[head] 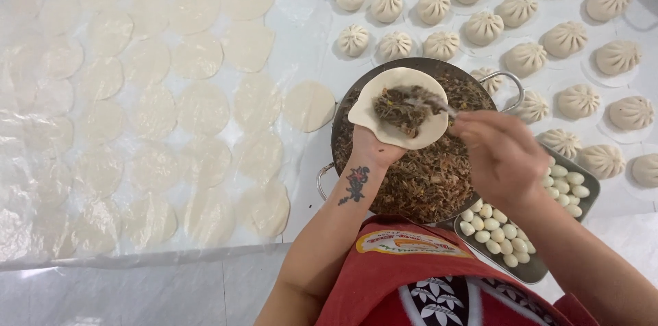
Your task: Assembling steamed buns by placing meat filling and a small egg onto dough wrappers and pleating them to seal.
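Observation:
My left hand (375,151) holds a round dough wrapper (394,82) flat on its palm, above a metal pot (340,117) of dark shredded filling (425,178). A heap of the same filling lies in the middle of the wrapper. My right hand (500,154) grips a spoon (432,101) whose tip rests in that heap.
Several flat dough rounds (199,108) lie on a plastic sheet to the left, one (310,105) beside the pot. Several pleated buns (483,27) sit in rows at the top right. A metal tray (531,271) of small peeled eggs (490,230) stands right of the pot.

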